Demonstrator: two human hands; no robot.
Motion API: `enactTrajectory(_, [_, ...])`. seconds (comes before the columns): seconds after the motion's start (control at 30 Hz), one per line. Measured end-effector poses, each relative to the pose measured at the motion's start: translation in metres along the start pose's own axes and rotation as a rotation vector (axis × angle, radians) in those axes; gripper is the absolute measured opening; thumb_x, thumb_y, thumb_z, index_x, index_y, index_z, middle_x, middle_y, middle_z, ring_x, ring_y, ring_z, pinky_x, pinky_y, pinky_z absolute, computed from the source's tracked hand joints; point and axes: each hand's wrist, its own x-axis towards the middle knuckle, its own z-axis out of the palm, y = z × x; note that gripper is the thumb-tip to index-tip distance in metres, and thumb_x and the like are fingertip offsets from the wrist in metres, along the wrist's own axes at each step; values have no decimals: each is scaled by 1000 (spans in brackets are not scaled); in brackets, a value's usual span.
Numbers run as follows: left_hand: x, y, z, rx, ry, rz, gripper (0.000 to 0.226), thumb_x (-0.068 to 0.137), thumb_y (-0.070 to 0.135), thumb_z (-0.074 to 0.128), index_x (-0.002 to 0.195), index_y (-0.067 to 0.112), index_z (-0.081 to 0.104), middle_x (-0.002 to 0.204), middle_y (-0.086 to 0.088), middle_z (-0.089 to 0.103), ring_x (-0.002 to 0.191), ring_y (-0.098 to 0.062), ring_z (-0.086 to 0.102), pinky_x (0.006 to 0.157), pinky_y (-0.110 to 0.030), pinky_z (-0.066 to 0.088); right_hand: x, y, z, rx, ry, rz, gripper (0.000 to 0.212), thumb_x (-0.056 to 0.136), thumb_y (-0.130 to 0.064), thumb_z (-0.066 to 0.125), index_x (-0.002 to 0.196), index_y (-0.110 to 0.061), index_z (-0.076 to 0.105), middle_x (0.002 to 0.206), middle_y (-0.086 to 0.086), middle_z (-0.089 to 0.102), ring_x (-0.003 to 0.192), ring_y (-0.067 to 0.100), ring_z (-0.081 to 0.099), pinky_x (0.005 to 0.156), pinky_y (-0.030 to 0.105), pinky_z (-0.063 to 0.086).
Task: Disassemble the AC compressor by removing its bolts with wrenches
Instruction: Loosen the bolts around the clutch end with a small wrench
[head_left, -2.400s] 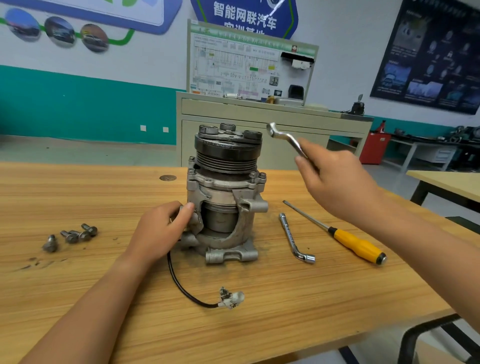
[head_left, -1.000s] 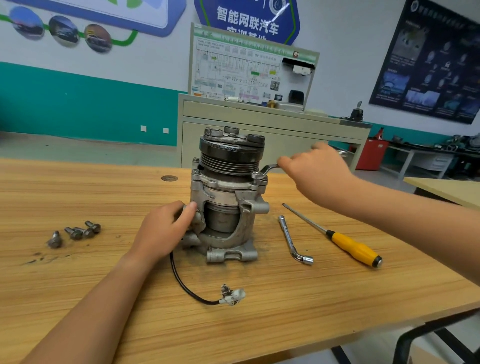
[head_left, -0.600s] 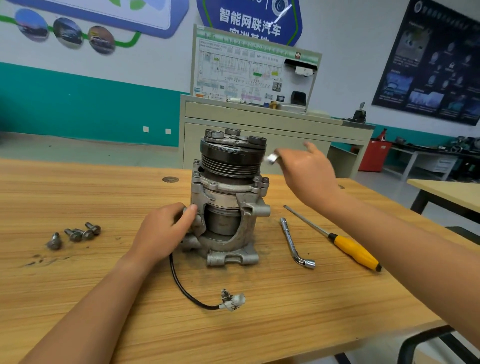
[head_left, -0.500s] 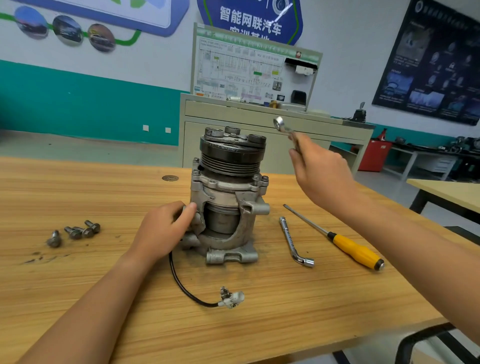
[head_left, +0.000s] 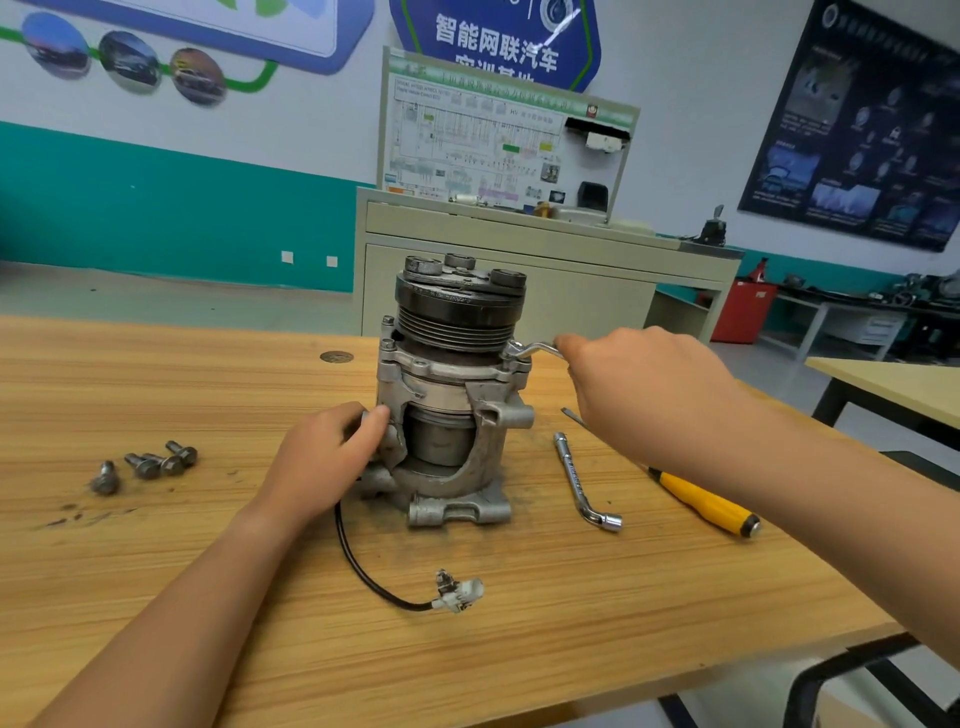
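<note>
four bolts (head_left: 145, 464) lie loose on the tabletop (head_left: 519, 649), well left of the left hand (head_left: 324, 457), whose fingers (head_left: 376, 418) curl round the lower housing of the upright compressor (head_left: 452, 395). the right hand (head_left: 644, 395) grips a wrench (head_left: 532, 349), its head seated on a flange bolt (head_left: 511, 358) just beyond the fingertips; next, likely a steady loosening turn against that brace.

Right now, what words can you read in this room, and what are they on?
"智能网联汽车" on the blue wall sign; the line beneath is half hidden.
Print on the white training board: too small to read.
Text on the dark poster: blurred.
Label on the red cabinet: unreadable.
Marking on the compressor pulley: too small.
Stamping on the L-shaped socket wrench: too small.
</note>
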Motion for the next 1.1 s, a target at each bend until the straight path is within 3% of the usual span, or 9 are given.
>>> enactTrajectory(0.13, [0,3,0,8,2,15,55,90,46,39,69,-1,57,69,-17,63,71,-31,58,66,-48,44,4,-11,-11,-83,-90,-74,18,90,-6,47,107,-11,52,59,-1,30,46,13,25,39,24,20])
enactTrajectory(0.3, [0,4,1,17,11,13,61,80,51,32,68,-4,55,69,-20,61,69,-33,56,65,-49,42,1,-14,-21,-219,-127,-176,30,90,0,46,120,-4,49,59,1,25,45,16,22,38,25,20])
enactTrajectory(0.4, [0,3,1,4,13,14,62,80,52,32,70,-5,56,70,-21,61,70,-34,56,65,-50,42,1,-9,-21,-210,-117,-202,23,94,-14,42,115,-8,49,58,-1,28,45,13,25,38,25,19])
enactTrajectory(0.53, [0,2,1,8,13,17,62,80,53,32,72,-2,60,71,-18,63,72,-31,58,68,-49,43,5,5,-12,-131,-141,-192,35,93,-35,35,119,-11,41,57,-3,34,47,11,31,40,25,21])
enactTrajectory(0.7, [-1,2,1,16,12,17,61,80,53,32,71,-1,59,69,-18,61,70,-31,56,65,-49,42,23,21,-3,-251,-169,-256,24,91,-7,42,114,-11,46,58,-2,36,46,9,34,38,21,21])
enactTrajectory(0.83, [0,0,2,7,9,16,64,85,55,32,73,-1,60,72,-18,62,71,-31,58,68,-50,44,42,29,17,-250,-91,-234,20,90,-1,42,107,-10,45,58,-2,34,46,11,31,40,23,23])
enactTrajectory(0.93, [1,-3,2,19,6,30,60,85,53,32,72,2,61,72,-15,64,72,-29,59,69,-51,45,61,22,38,-156,35,-229,24,90,1,41,112,-8,44,76,4,56,66,22,54,62,28,39])
enactTrajectory(1.03, [2,-4,0,59,-6,46,59,91,51,33,70,3,61,70,-14,63,71,-28,59,67,-49,44,78,16,56,-110,140,-264,34,90,3,39,123,-5,43,110,10,61,101,27,56,97,32,33])
enactTrajectory(1.1, [3,-3,-1,88,-24,51,61,88,52,31,70,3,61,68,-13,62,69,-26,58,65,-47,44,79,16,58,-119,154,-261,37,90,4,38,126,-3,43,115,12,59,106,29,55,105,35,27])
